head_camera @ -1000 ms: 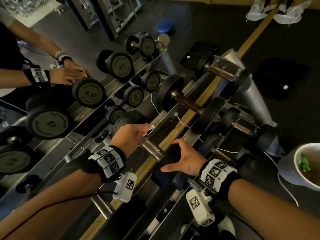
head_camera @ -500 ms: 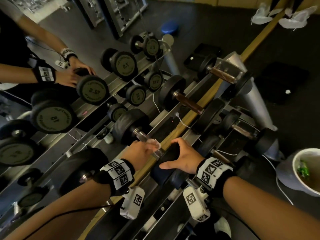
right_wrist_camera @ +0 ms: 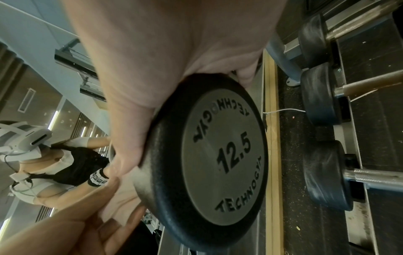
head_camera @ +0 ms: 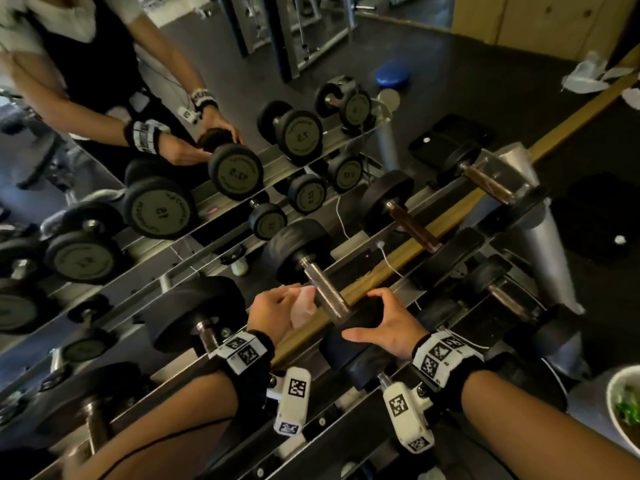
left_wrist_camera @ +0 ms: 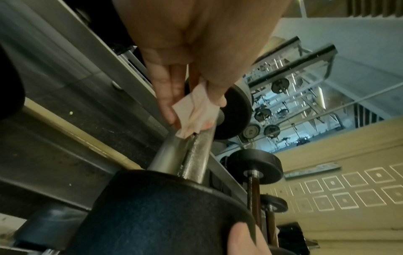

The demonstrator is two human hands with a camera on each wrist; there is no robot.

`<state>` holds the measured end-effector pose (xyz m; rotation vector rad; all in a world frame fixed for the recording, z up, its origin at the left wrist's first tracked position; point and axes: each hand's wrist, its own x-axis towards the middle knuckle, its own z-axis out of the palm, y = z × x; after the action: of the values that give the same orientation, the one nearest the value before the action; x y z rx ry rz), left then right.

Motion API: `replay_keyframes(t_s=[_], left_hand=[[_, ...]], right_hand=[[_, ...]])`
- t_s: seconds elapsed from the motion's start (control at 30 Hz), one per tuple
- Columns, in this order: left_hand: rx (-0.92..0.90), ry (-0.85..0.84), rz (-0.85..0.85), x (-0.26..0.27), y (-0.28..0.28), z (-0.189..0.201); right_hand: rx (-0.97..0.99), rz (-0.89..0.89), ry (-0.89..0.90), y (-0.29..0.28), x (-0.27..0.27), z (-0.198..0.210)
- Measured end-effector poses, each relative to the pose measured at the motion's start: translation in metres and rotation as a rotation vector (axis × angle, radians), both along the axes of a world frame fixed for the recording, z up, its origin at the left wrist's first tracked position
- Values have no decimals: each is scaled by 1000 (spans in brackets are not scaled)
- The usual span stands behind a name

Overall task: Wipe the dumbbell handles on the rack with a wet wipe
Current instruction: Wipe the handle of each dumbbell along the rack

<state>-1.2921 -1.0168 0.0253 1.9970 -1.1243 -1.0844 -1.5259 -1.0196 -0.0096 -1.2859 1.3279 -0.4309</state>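
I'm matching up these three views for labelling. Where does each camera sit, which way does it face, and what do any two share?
Head: worn high, faces down at the rack; both forearms, left hand, right hand show.
Left wrist: under the left hand, faces along the fingers holding the wet wipe against the steel handle.
Right wrist: under the right hand, faces the 12.5 dumbbell head it grips.
Shared: head and left wrist both show wipe and handle.

Crumpled pale wet wipe (head_camera: pixel 303 306) beside steel dumbbell handle (head_camera: pixel 325 292) on rack (head_camera: pixel 346 403)
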Motion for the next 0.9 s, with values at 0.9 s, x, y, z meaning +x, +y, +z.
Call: replay_keyframes(t_s=[0.9], left_hand=[[20,14,79,-17,-7,-30]], right_hand=[[-42,23,-7,0,-1,-13]])
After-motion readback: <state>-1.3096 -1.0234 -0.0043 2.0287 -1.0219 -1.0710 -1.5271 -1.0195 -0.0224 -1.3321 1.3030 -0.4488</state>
